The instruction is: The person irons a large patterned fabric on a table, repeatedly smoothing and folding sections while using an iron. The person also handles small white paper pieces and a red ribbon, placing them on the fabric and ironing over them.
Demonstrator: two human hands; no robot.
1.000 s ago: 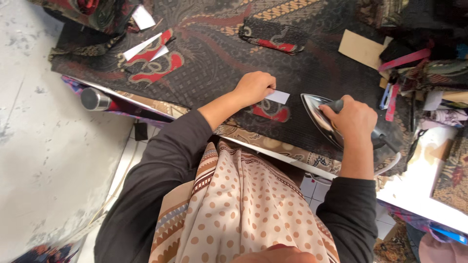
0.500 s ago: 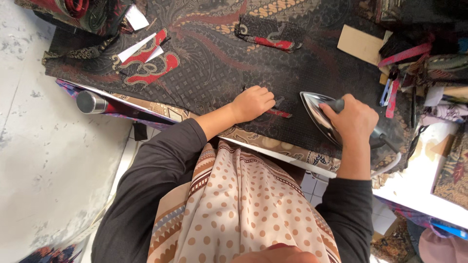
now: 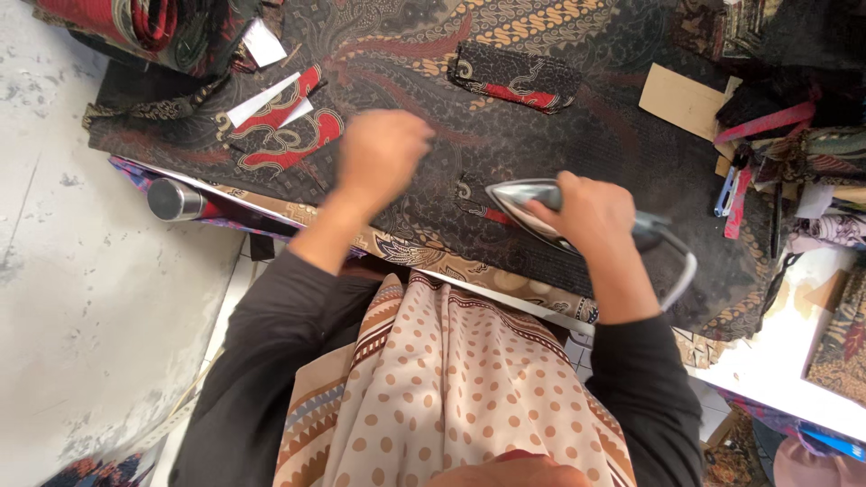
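My right hand (image 3: 586,215) grips the handle of a metal iron (image 3: 523,203), whose sole rests on a small folded piece of dark patterned cloth with a red edge (image 3: 474,200). This lies on a large dark batik cloth (image 3: 559,108) spread over the table. My left hand (image 3: 383,153) is lifted above the cloth to the left of the iron, blurred, fingers curled with nothing seen in it. A finished folded piece with red trim (image 3: 514,79) lies farther back.
Red-and-black cut pieces with white paper strips (image 3: 280,122) lie at the left. A metal cylinder (image 3: 176,200) sticks out under the table's left edge. Cardboard (image 3: 684,101), scissors and cloth scraps (image 3: 767,153) crowd the right side. Rolled fabric (image 3: 135,22) sits at top left.
My left hand lifted off the small piece and moved left. The iron slid left onto that piece. The white paper slip under my left hand is no longer seen.
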